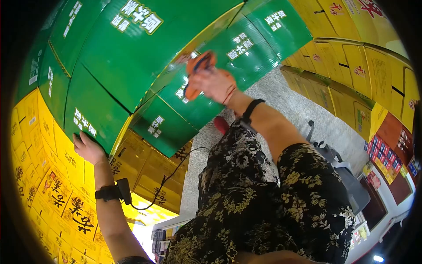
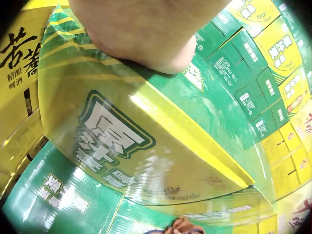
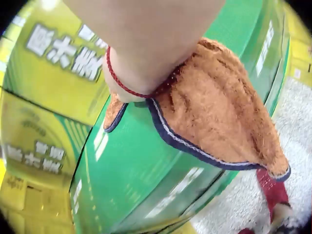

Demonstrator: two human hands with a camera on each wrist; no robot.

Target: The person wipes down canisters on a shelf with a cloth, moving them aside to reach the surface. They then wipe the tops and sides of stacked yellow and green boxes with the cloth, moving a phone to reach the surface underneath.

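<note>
My right hand [image 1: 215,86], blurred in the head view, holds an orange cloth [image 1: 202,61] over the lower green cartons [image 1: 228,66]. Dark blue edging with pale stitching trims the same orange cloth [image 3: 219,107] in the right wrist view, where my fingers are hidden. My left hand [image 1: 91,148] rests on the side of a tall green carton [image 1: 101,92], near its lower corner, fingers loosely extended. From the left wrist, only the heel of that hand [image 2: 146,34] shows, over a carton with a yellow front and green side.
Yellow cartons [image 1: 57,189] are stacked at the left, with more yellow cartons [image 1: 351,66] at the right. Between the stacks runs a speckled floor [image 1: 281,94]. A black cable [image 1: 171,174] hangs from the left wrist strap. A grey chair [image 1: 343,171] stands at the right.
</note>
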